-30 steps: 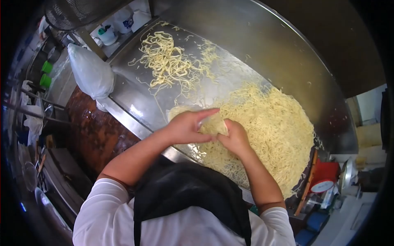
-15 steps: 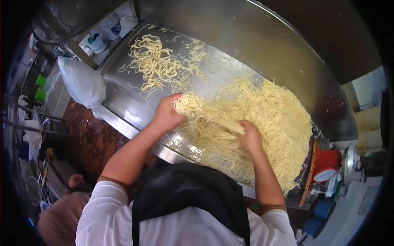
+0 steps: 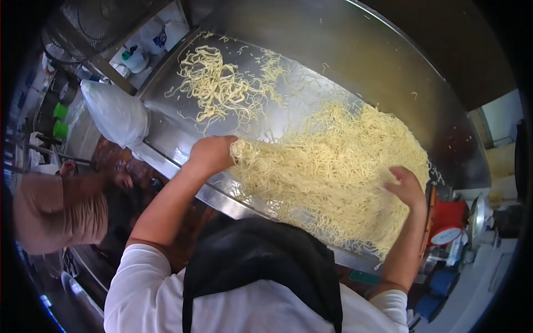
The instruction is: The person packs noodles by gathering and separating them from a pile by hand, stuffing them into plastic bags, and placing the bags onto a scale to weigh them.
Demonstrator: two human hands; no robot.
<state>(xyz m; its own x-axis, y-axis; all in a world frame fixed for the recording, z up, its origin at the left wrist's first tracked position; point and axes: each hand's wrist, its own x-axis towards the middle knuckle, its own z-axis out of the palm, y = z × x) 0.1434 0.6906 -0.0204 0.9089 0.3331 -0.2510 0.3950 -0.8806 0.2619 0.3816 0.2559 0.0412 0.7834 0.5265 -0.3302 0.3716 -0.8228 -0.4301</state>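
Observation:
A large heap of pale yellow noodles [image 3: 333, 166] covers the right part of the metal table [image 3: 166, 130]. At the heap's left end my left hand [image 3: 214, 155] is closed round a bundle of noodles, whose strands run on to the right into the heap. My right hand [image 3: 405, 186] is over the heap's right side, fingers apart, a little blurred, with nothing seen in it. Thicker noodles [image 3: 214, 83] lie loose in a smaller tangle at the table's far left.
A filled plastic bag [image 3: 114, 114] stands at the table's left edge. Another person [image 3: 72, 211] in a brown top is on the left. A red scale [image 3: 447, 222] and blue containers [image 3: 441, 283] are at the right. A raised metal wall [image 3: 361, 50] borders the far side.
My hands were close together over the noodles, then moved apart. My right hand has swung right and opened; my left hand has gone slightly left with its noodles. The other person has come into view.

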